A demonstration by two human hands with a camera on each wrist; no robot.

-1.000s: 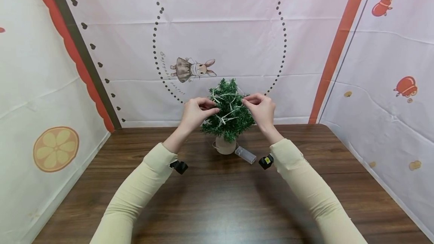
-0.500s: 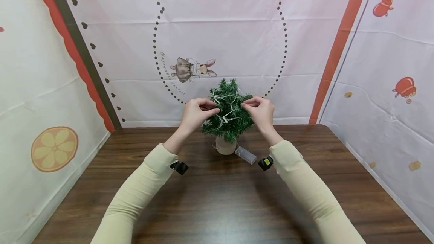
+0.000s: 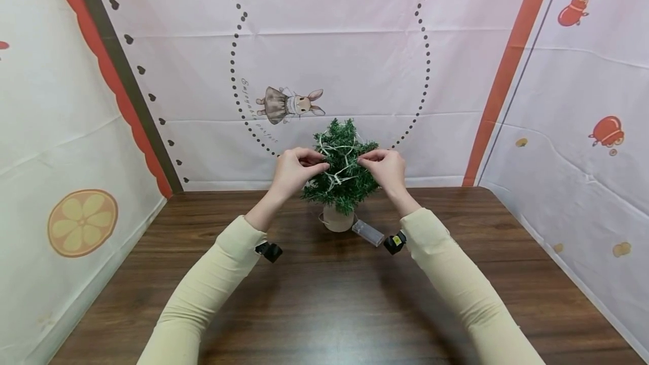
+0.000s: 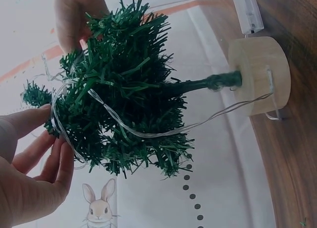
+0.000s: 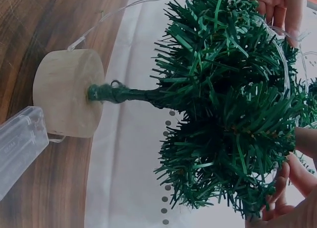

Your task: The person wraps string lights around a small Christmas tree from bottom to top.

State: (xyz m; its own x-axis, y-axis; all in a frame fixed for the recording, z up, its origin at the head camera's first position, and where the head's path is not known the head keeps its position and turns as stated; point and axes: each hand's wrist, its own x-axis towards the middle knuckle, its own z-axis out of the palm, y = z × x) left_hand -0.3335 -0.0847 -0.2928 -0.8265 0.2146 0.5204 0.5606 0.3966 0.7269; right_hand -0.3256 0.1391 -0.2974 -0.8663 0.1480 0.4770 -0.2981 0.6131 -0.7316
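A small artificial Christmas tree stands upright on a round pale wooden base. Thin silvery string-light wire loops round its branches and runs down to the base. My left hand is at the tree's left side, thumb and fingers pinching the wire among the needles. On the opposite side, my right hand pinches a branch tip between thumb and fingers. Needles partly cover the right fingertips in the right wrist view. A clear plastic battery box lies on the table, right of the base.
The dark wood table ends at a white printed cloth backdrop close behind the tree. Similar cloth hangs along the left and right sides. Each wrist carries a small black camera, such as the right camera.
My right hand has moved slightly left and down, its fingertips farther in over the tree. My left hand has stayed almost in place, and the tree and battery box stand as before.
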